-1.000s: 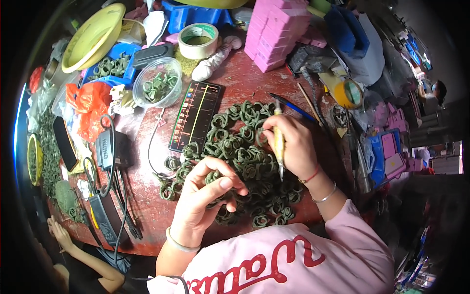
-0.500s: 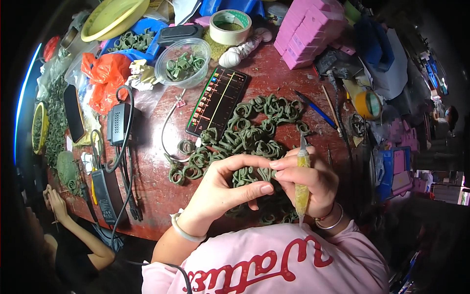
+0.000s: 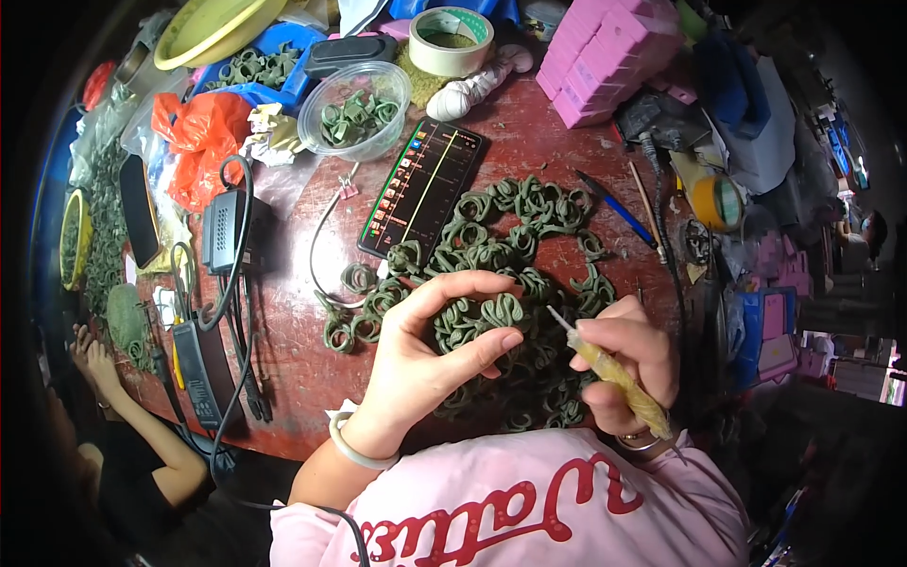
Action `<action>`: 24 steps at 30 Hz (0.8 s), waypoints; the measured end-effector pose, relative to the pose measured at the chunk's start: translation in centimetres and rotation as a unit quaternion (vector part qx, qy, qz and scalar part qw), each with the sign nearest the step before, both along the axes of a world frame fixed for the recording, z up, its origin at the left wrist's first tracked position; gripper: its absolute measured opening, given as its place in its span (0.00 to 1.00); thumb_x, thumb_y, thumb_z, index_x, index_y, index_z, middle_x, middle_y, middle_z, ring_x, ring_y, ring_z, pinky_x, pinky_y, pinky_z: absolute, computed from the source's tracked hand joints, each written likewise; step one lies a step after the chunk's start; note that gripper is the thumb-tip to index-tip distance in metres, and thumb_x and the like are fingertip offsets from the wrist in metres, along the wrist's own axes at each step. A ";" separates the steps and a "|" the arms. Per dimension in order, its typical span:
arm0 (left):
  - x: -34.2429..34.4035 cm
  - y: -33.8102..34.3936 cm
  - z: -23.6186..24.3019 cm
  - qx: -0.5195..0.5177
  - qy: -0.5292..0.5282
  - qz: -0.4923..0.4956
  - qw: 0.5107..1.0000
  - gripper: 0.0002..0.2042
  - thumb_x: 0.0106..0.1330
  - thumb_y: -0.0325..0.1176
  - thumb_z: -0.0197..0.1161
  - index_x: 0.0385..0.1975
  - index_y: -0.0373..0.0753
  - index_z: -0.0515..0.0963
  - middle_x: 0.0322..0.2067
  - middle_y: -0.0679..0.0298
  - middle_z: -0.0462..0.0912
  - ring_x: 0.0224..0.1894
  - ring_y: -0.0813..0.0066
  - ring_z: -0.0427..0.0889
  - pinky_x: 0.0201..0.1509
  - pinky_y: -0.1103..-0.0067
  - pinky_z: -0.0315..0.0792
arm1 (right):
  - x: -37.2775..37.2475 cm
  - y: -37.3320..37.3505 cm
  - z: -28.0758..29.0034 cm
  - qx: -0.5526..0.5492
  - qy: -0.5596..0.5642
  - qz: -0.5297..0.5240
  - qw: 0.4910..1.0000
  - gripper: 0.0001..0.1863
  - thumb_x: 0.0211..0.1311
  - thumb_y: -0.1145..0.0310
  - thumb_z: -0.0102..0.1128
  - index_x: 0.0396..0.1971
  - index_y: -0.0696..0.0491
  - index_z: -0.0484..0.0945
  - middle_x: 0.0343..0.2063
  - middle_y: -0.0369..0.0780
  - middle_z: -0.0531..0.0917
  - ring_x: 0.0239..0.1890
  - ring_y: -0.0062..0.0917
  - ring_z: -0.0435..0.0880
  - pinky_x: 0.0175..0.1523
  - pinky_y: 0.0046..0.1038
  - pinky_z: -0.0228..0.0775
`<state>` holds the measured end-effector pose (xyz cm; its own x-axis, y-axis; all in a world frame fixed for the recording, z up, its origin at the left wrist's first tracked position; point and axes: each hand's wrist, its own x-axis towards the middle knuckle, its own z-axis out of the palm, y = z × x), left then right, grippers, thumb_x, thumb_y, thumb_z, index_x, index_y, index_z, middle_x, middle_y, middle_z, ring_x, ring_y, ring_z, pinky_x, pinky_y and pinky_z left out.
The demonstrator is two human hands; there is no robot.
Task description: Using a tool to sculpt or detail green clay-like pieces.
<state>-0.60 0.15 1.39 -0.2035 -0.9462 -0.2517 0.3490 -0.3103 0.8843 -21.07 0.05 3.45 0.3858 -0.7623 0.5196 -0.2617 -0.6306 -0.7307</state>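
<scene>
My left hand [image 3: 411, 364] grips a small dark-green coiled piece [image 3: 501, 312] between thumb and index finger, over a pile of similar green rings [image 3: 515, 203] on the red table [image 3: 307, 387]. Just right of it, my right hand [image 3: 628, 350] is closed on a yellow hand tool [image 3: 614, 378], angled with its thin pale tip toward the upper left, close to the piece; whether they touch is unclear. Beyond the hands lies a phone [image 3: 416, 194] with its screen lit. Part of the pile is hidden behind my hands.
Plastic tub of green pieces [image 3: 354, 118], tape roll [image 3: 452, 42], pink blocks [image 3: 605, 61] and blue pen [image 3: 619, 208] lie beyond. Black power units [image 3: 213, 364] with cables and an orange bag [image 3: 198, 146] sit left. A co-worker's hands [image 3: 99, 369] show at lower left.
My right hand has moved down and turned the tool from upright to slanting, tip toward my left hand. My left hand has risen slightly, fingers now gripping a green piece in view.
</scene>
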 end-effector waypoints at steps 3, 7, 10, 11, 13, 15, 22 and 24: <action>0.0 0.1 -0.2 -0.019 -0.012 0.010 1.000 0.18 0.57 0.20 0.70 0.48 0.35 0.79 0.46 0.64 0.81 0.41 0.82 0.80 0.33 0.86 0.81 | 0.4 -0.2 0.1 0.039 -0.061 -0.036 0.997 0.14 0.56 0.66 0.72 0.40 0.55 0.80 0.29 0.36 0.81 0.26 0.25 0.78 0.31 0.25 0.71; -0.2 0.2 0.0 -0.031 -0.036 0.019 0.999 0.18 0.57 0.20 0.70 0.48 0.35 0.78 0.45 0.64 0.81 0.41 0.82 0.81 0.33 0.86 0.80 | 0.1 -0.7 0.1 -0.034 0.008 0.009 0.999 0.17 0.52 0.68 0.75 0.41 0.55 0.80 0.29 0.35 0.82 0.25 0.25 0.78 0.30 0.25 0.72; -0.3 0.2 0.1 -0.030 -0.041 0.020 0.999 0.18 0.57 0.20 0.70 0.48 0.35 0.78 0.45 0.64 0.81 0.38 0.83 0.81 0.33 0.86 0.80 | 0.3 -0.7 0.1 -0.035 0.012 0.016 0.999 0.18 0.50 0.70 0.75 0.41 0.55 0.81 0.29 0.35 0.82 0.25 0.25 0.78 0.30 0.25 0.72; -0.3 0.2 0.0 -0.034 -0.037 0.024 0.998 0.17 0.57 0.20 0.70 0.48 0.35 0.78 0.44 0.64 0.81 0.37 0.83 0.81 0.33 0.87 0.80 | 0.4 -0.7 0.1 -0.036 0.016 0.020 0.999 0.19 0.49 0.72 0.76 0.42 0.55 0.81 0.29 0.35 0.82 0.25 0.25 0.78 0.30 0.25 0.72; -0.2 0.3 -0.3 -0.038 -0.033 0.029 0.998 0.17 0.57 0.20 0.70 0.48 0.34 0.78 0.44 0.64 0.80 0.36 0.83 0.81 0.33 0.87 0.80 | 0.5 -0.7 0.1 -0.037 0.018 0.024 0.999 0.20 0.47 0.73 0.76 0.42 0.55 0.81 0.29 0.35 0.81 0.25 0.25 0.78 0.30 0.26 0.72; -0.3 0.3 -0.5 -0.049 -0.029 0.027 0.998 0.17 0.58 0.20 0.69 0.48 0.34 0.78 0.44 0.65 0.80 0.35 0.84 0.81 0.31 0.88 0.79 | 0.5 -0.7 0.1 -0.044 0.036 0.025 0.998 0.21 0.45 0.76 0.76 0.43 0.56 0.81 0.30 0.35 0.81 0.26 0.25 0.78 0.30 0.26 0.72; -0.2 0.3 -1.2 -0.090 -0.105 0.024 0.990 0.17 0.53 0.22 0.72 0.44 0.34 0.79 0.42 0.63 0.82 0.43 0.77 0.80 0.46 0.80 0.76 | 0.8 -0.5 -0.1 -0.051 0.042 0.004 0.998 0.15 0.51 0.70 0.75 0.38 0.54 0.82 0.27 0.36 0.81 0.24 0.25 0.77 0.30 0.25 0.72; -0.1 0.0 -1.6 -0.237 -0.205 0.031 0.949 0.18 0.50 0.22 0.72 0.43 0.34 0.80 0.41 0.60 0.83 0.45 0.71 0.80 0.51 0.76 0.72 | 0.9 -0.5 -0.1 -0.058 0.049 0.016 0.997 0.14 0.51 0.70 0.75 0.38 0.55 0.82 0.27 0.37 0.81 0.24 0.25 0.77 0.31 0.25 0.73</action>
<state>-0.70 0.14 -0.22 -0.1200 -0.9800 0.1585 -0.0495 0.1654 0.9850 -20.18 -0.42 3.36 0.4627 -0.6859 0.5616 -0.3062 -0.7182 -0.6248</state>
